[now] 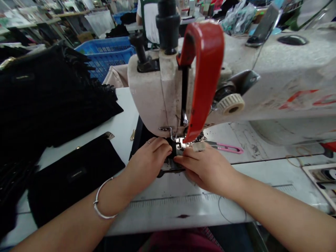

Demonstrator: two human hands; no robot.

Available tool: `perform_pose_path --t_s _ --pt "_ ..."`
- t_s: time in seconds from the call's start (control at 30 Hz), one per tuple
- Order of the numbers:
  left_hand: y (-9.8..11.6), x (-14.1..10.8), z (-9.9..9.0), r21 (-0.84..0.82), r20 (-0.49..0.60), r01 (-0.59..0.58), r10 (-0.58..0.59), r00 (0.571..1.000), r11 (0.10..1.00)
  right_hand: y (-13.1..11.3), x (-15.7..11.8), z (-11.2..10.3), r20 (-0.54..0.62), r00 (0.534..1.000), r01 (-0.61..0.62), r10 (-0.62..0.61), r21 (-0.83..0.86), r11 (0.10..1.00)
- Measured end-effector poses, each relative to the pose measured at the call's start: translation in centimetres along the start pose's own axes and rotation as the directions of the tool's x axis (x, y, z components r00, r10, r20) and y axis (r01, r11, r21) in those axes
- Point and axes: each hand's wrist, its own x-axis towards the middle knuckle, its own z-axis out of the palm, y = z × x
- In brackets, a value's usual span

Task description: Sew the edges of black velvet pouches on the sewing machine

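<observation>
Under the needle area of a white sewing machine (147, 91) lies a black fabric piece (144, 132), partly hidden by the machine head and my hands. My left hand (151, 155), with a bracelet at its wrist, is closed with its fingertips pinching the fabric just left of the presser foot (179, 144). On the other side, my right hand (207, 166) has its fingers bent together at the fabric's near edge, close beside the foot. A light-coloured wrap (198, 146) sits on one right finger. Pink-handled thread snips (229, 148) lie beyond this hand.
A black pouch (97, 162) with a small label lies left of my left forearm. Behind it rises a large stack of black pieces (49, 101). The machine's red lever (210, 70) hangs above my hands. A blue basket (105, 52) and a person (151, 21) are farther back.
</observation>
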Motion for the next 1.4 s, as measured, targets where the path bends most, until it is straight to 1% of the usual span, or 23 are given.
perform_pose_path --t_s 0.07,0.13,0.2,0.27,0.47,0.63,0.7,0.8,0.93,1.0,1.13,1.27,1.33,1.4 --pt "0.2 -0.2 0.1 0.006 -0.043 -0.030 0.030 0.999 1.000 -0.1 0.0 -0.1 -0.006 1.000 0.001 -0.001 0.013 1.000" --pt "0.3 -0.5 0.2 0.008 -0.088 -0.084 0.084 0.993 0.996 -0.1 -0.1 -0.1 -0.013 1.000 0.004 -0.003 0.032 0.999" --pt "0.4 -0.8 0.2 0.019 -0.103 -0.122 0.123 0.987 0.992 -0.1 -0.3 -0.2 -0.020 1.000 -0.003 0.004 0.048 0.999" --pt "0.4 -1.0 0.1 0.040 -0.094 -0.146 0.150 0.984 0.988 -0.1 -0.5 -0.3 -0.016 1.000 -0.009 0.009 0.045 0.999" --pt "0.4 -0.9 0.0 0.072 -0.094 -0.138 0.144 0.985 0.988 -0.3 -0.7 -0.3 0.003 1.000 -0.004 0.004 -0.007 1.000" --pt "0.0 -0.6 0.5 0.050 -0.165 -0.132 0.139 0.977 0.990 -0.3 -0.5 0.0 -0.015 0.999 -0.043 0.042 -0.022 0.999" --pt "-0.1 -0.5 0.7 0.054 -0.176 -0.126 0.133 0.975 0.991 -0.3 -0.4 0.2 -0.030 0.998 -0.056 0.055 -0.026 0.998" --pt "-0.4 -0.1 0.7 0.056 -0.173 -0.127 0.135 0.976 0.990 -0.3 -0.3 0.3 -0.037 0.997 -0.075 0.073 -0.045 0.996" --pt "-0.6 0.6 0.7 0.092 -0.144 -0.137 0.149 0.978 0.986 -0.4 -0.1 0.4 -0.017 0.989 -0.147 0.146 -0.093 0.985" --pt "-0.7 0.8 0.8 0.104 -0.128 -0.134 0.147 0.981 0.986 -0.3 0.1 0.5 -0.010 0.988 -0.157 0.157 -0.109 0.982" --pt "-1.2 1.0 1.2 0.092 -0.092 -0.085 0.094 0.991 0.992 -0.3 0.3 0.6 -0.014 0.988 -0.157 0.157 -0.140 0.978" --pt "-1.6 1.3 1.3 0.036 -0.069 -0.029 0.031 0.997 0.999 -0.3 0.3 0.6 -0.018 0.987 -0.159 0.158 -0.133 0.978" --pt "-1.6 1.5 1.2 0.011 -0.085 -0.008 0.009 0.996 1.000 -0.3 0.3 0.6 -0.021 0.988 -0.157 0.156 -0.117 0.981" --pt "-1.6 1.6 1.2 -0.009 -0.126 -0.017 0.016 0.992 1.000 -0.3 0.2 0.6 -0.020 0.987 -0.163 0.161 -0.112 0.980"
